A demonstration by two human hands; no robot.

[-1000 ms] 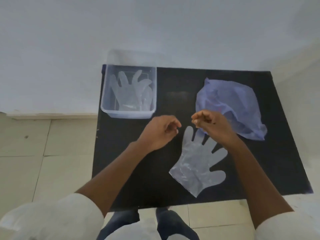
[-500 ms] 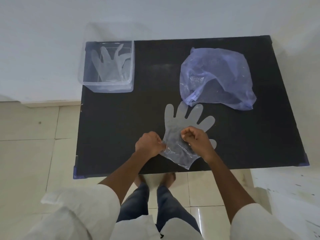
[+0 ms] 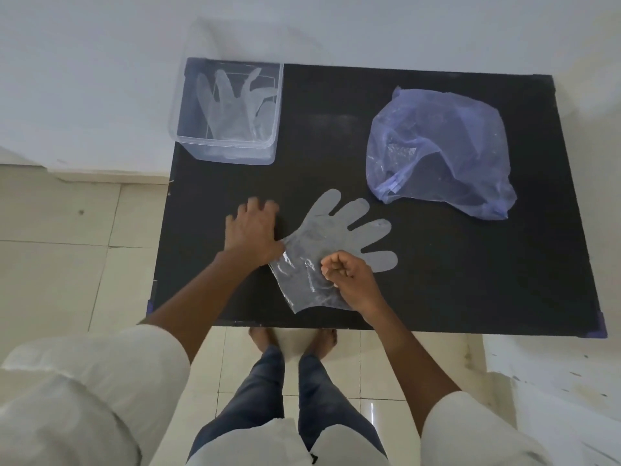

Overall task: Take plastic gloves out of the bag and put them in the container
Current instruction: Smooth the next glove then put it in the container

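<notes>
glove (image 3: 331,245) flat on bench (image 3: 470,280), between container (image 3: 232,153) and bag (image 3: 437,149) | left hand (image 3: 252,232) spread wide, pinning cuff edge | right hand (image 3: 349,275) curled, pinching film | advice: grip firmly, lift slowly toward container

Thin clear plastic glove (image 3: 336,237), crinkled glossy bag (image 3: 440,153), matt black table (image 3: 437,280).

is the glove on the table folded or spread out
Spread out: the glove lies flat on the black table, all its fingers fanned apart.
</notes>
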